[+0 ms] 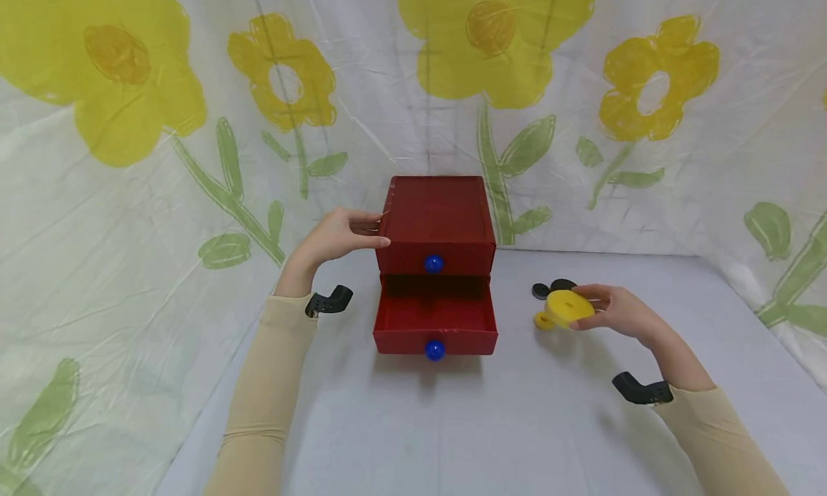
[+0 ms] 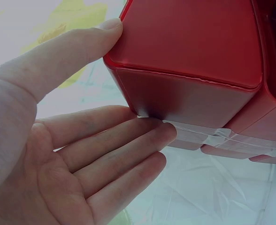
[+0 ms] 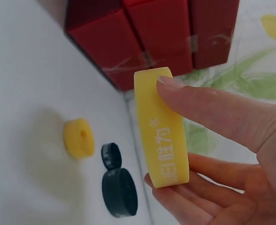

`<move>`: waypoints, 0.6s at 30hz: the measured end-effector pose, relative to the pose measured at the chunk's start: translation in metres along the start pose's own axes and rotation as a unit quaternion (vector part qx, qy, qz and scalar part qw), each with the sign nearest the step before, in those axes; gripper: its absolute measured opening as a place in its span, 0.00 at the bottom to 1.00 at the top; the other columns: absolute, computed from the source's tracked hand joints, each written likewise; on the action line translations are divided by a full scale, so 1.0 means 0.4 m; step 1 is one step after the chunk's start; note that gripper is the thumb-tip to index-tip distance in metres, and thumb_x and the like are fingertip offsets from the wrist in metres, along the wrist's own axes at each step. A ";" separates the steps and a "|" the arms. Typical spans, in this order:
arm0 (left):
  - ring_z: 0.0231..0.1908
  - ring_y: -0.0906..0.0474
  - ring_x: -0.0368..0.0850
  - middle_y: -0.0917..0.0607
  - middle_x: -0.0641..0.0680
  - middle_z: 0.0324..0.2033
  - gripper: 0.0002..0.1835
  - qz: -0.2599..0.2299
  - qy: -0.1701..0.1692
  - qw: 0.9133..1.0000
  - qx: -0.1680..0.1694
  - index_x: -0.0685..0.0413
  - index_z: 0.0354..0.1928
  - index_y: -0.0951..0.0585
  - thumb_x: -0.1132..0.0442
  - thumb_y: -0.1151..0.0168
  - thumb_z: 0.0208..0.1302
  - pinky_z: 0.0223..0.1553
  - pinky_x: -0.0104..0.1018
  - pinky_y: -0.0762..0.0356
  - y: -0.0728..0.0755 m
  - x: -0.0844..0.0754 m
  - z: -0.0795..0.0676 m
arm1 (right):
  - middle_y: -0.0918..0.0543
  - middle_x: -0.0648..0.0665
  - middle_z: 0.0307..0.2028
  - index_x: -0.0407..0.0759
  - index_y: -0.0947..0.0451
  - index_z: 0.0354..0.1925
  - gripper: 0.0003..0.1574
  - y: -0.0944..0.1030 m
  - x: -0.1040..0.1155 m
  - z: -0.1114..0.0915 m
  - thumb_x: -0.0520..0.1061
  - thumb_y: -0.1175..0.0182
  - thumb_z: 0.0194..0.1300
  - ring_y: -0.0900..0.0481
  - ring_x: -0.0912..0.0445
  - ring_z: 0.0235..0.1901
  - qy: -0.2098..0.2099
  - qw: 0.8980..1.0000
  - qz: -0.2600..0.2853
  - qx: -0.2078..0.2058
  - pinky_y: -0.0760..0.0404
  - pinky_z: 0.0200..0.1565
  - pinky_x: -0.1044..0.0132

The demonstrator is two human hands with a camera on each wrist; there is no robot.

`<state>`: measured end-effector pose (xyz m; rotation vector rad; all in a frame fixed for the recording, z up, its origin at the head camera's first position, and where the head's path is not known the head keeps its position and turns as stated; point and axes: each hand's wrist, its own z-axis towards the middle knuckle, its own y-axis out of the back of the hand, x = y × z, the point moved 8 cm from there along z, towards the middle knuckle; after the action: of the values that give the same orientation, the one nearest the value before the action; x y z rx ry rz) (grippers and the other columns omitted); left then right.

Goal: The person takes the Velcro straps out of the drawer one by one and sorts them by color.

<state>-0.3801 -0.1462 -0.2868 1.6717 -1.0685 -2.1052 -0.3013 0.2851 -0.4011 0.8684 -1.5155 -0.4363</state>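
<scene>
A red two-tier drawer box stands in the middle, its lower drawer pulled out and its upper drawer closed. My left hand is at the box's upper left corner, with fairly straight fingers touching the side and the thumb on the front edge. To the right, my right hand holds a large yellow roll between thumb and fingers. White lettering runs along the yellow roll's rim in the right wrist view. A small yellow roll lies on the table beneath it.
A small black roll and a larger black roll lie close together on the white table, behind the yellow ones. Both drawers have blue round knobs. A flower-printed curtain hangs behind the box.
</scene>
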 end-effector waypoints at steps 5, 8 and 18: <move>0.55 0.23 0.47 0.19 0.53 0.55 0.36 -0.002 -0.002 1.000 0.000 0.47 0.63 0.25 0.42 0.31 0.52 0.57 0.48 0.26 0.000 -0.001 -0.001 | 0.34 0.27 0.64 0.32 0.39 0.67 0.54 -0.003 -0.028 0.003 0.58 0.30 0.52 0.34 0.32 0.61 -0.017 1.000 0.001 0.003 0.30 0.57 0.38; 0.56 0.23 0.48 0.19 0.53 0.55 0.36 -0.008 -0.002 1.000 0.001 0.47 0.63 0.25 0.43 0.31 0.52 0.57 0.49 0.26 0.000 0.001 0.000 | 0.34 0.27 0.64 0.32 0.39 0.67 0.55 -0.006 -0.045 0.004 0.59 0.30 0.52 0.33 0.32 0.61 -0.025 1.000 0.000 0.003 0.30 0.57 0.38; 0.57 0.24 0.51 0.21 0.56 0.57 0.33 -0.007 0.007 1.000 0.003 0.53 0.64 0.28 0.50 0.32 0.57 0.58 0.49 0.27 -0.003 -0.008 -0.005 | 0.35 0.26 0.64 0.32 0.39 0.67 0.55 -0.017 -0.103 0.011 0.59 0.31 0.52 0.34 0.31 0.60 -0.045 0.999 -0.002 0.002 0.32 0.56 0.35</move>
<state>-0.3772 -0.1444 -0.2854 1.6988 -1.0640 -2.0977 -0.3061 0.3100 -0.4345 0.8657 -1.5970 -0.4804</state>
